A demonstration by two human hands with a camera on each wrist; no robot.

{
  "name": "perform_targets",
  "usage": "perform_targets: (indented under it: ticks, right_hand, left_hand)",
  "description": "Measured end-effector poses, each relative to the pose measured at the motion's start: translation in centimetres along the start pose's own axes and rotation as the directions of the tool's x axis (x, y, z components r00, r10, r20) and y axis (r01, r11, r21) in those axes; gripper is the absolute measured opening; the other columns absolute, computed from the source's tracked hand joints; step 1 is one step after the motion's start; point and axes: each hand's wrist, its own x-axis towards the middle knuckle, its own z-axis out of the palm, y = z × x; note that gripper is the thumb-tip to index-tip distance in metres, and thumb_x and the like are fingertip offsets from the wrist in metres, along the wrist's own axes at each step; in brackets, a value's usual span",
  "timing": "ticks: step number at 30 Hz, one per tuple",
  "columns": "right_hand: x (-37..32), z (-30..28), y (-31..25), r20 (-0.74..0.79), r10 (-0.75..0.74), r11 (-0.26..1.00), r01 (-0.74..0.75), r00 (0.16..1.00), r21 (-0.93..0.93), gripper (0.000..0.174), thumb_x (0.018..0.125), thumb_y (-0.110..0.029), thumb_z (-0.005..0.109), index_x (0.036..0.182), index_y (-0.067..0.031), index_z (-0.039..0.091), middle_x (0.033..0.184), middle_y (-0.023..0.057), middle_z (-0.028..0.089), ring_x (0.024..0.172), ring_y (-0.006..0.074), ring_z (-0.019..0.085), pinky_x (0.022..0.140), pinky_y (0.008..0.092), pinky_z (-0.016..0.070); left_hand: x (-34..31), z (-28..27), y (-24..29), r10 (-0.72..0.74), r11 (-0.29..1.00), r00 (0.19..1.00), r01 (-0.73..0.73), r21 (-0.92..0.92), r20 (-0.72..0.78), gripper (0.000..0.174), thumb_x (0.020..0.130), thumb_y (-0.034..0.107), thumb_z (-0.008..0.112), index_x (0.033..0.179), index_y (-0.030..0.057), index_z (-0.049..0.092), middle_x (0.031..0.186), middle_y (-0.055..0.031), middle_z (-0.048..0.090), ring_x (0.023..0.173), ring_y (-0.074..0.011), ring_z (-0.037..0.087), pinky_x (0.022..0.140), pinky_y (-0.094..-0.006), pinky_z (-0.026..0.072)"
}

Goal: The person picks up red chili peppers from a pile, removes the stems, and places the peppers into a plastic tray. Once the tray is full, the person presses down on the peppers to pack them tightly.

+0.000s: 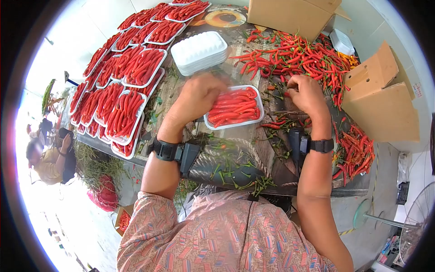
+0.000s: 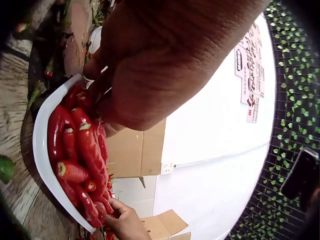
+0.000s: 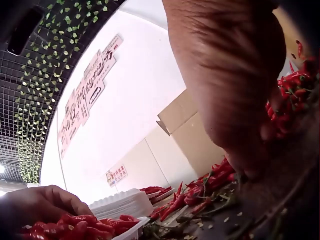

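A white foam tray (image 1: 259, 117) heaped with trimmed red chili peppers (image 1: 234, 107) sits on the table in front of the person. At the tray's upper left corner, the left hand (image 1: 197, 96) has its fingers curled down onto a red chili (image 2: 82, 97) just inside the rim. The right hand (image 1: 309, 96) is bent low at the near edge of a pile of stemmed red chilies (image 1: 299, 56), its thumb and fingertips close together. A bit of red shows by these fingertips in the head view; in the right wrist view the hand (image 3: 235, 85) hides what is beneath it.
Stacked white trays (image 1: 199, 50) stand beyond the left hand. Many filled chili trays (image 1: 145, 68) cover the table's left side. Cardboard boxes (image 1: 383, 99) stand at the right and back. Green stems (image 1: 231, 174) litter the near edge, and more chilies (image 1: 355, 154) lie at the right.
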Motion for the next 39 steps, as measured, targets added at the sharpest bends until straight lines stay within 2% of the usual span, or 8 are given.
perform_targets:
  ticks: [3, 9, 15, 23, 29, 31, 33, 39]
  right_hand:
    - [0.0, -0.5, -0.9, 0.023, 0.100, 0.982, -0.103, 0.995, 0.161, 0.012, 0.073, -0.007, 0.063, 0.083, -0.0034, 0.068, 0.088, 0.0182, 0.065, 0.091, 0.0361, 0.062, 0.082, 0.0456, 0.0492]
    - [-0.2, 0.6, 0.2, -0.047, -0.022, 1.000, 0.022, 0.999, -0.001, 0.017, 0.072, -0.006, 0.064, 0.088, -0.0031, 0.067, 0.089, 0.0194, 0.066, 0.092, 0.0384, 0.063, 0.082, 0.0460, 0.0488]
    - [-0.5, -1.0, -2.0, 0.172, 0.123, 0.992, -0.116, 0.977, -0.055, 0.021, 0.073, -0.004, 0.069, 0.094, -0.0030, 0.066, 0.095, 0.0168, 0.066, 0.091, 0.0342, 0.065, 0.079, 0.0430, 0.0504]
    - [-0.3, -1.6, -3.7, -0.025, 0.018, 0.959, -0.011, 1.000, 0.282, 0.015, 0.073, -0.005, 0.065, 0.088, -0.0037, 0.066, 0.081, 0.0173, 0.068, 0.083, 0.0369, 0.065, 0.073, 0.0441, 0.0505]
    - [-0.5, -1.3, -8.5, -0.155, -0.249, 0.939, 0.278, 0.956, 0.203, 0.015, 0.073, 0.000, 0.070, 0.086, -0.0014, 0.061, 0.081, 0.0103, 0.066, 0.077, 0.0264, 0.063, 0.070, 0.0367, 0.0503]
    - [-0.6, -0.9, -9.7, -0.156, -0.268, 0.932, 0.297, 0.951, 0.207, 0.017, 0.072, 0.000, 0.071, 0.084, -0.0019, 0.059, 0.082, 0.0097, 0.065, 0.078, 0.0268, 0.061, 0.071, 0.0378, 0.0492]
    - [-0.9, -0.9, -10.8, -0.215, -0.354, 0.893, 0.397, 0.910, 0.212, 0.013, 0.073, -0.005, 0.068, 0.078, -0.0033, 0.056, 0.077, 0.0145, 0.060, 0.080, 0.0354, 0.059, 0.069, 0.0462, 0.0474]
    - [-1.3, -0.7, -11.8, -0.251, -0.355, 0.899, 0.402, 0.901, 0.171, 0.015, 0.073, -0.004, 0.068, 0.080, -0.0041, 0.055, 0.076, 0.0133, 0.058, 0.082, 0.0346, 0.059, 0.069, 0.0462, 0.0470]
  left_hand:
    - [0.0, 0.0, -0.1, 0.020, 1.000, 1.000, -0.020, 0.006, -0.004, 0.017, 0.082, -0.004, 0.059, 0.094, 0.0030, 0.069, 0.084, -0.0121, 0.061, 0.080, -0.0274, 0.062, 0.073, -0.0352, 0.0480]
    - [0.0, 0.0, -0.3, 0.032, 0.999, 0.999, -0.032, 0.005, -0.008, 0.016, 0.083, -0.005, 0.059, 0.094, 0.0014, 0.068, 0.086, -0.0125, 0.062, 0.080, -0.0274, 0.062, 0.074, -0.0347, 0.0486]
    - [0.0, 0.0, 0.0, 0.022, 1.000, 1.000, -0.022, 0.019, -0.013, 0.016, 0.083, -0.005, 0.059, 0.094, 0.0014, 0.068, 0.085, -0.0127, 0.062, 0.080, -0.0271, 0.062, 0.074, -0.0342, 0.0486]
    - [0.1, -0.2, 0.8, 0.011, 1.000, 0.997, -0.011, 0.008, -0.075, 0.014, 0.083, -0.003, 0.060, 0.095, 0.0000, 0.068, 0.085, -0.0116, 0.064, 0.076, -0.0233, 0.063, 0.071, -0.0328, 0.0497]
    - [0.1, -0.4, 2.5, -0.058, 0.994, 0.994, 0.049, -0.096, -0.095, 0.014, 0.081, 0.004, 0.068, 0.095, 0.0014, 0.068, 0.086, -0.0065, 0.065, 0.073, -0.0129, 0.059, 0.068, -0.0279, 0.0477]
    - [0.2, -0.4, 2.8, -0.007, 0.992, 0.994, -0.007, -0.125, -0.113, 0.016, 0.075, 0.011, 0.074, 0.088, 0.0026, 0.070, 0.082, -0.0104, 0.066, 0.074, -0.0220, 0.065, 0.068, -0.0332, 0.0516]
    - [0.1, -0.4, 3.0, -0.012, 0.989, 0.995, -0.002, -0.149, -0.096, 0.016, 0.075, 0.011, 0.075, 0.087, 0.0023, 0.069, 0.080, -0.0101, 0.066, 0.072, -0.0213, 0.064, 0.067, -0.0328, 0.0511]
    - [0.1, -0.7, 3.4, -0.038, 0.985, 0.996, 0.025, -0.172, -0.076, 0.013, 0.076, 0.009, 0.072, 0.085, 0.0009, 0.067, 0.076, -0.0098, 0.064, 0.068, -0.0197, 0.061, 0.064, -0.0324, 0.0488]
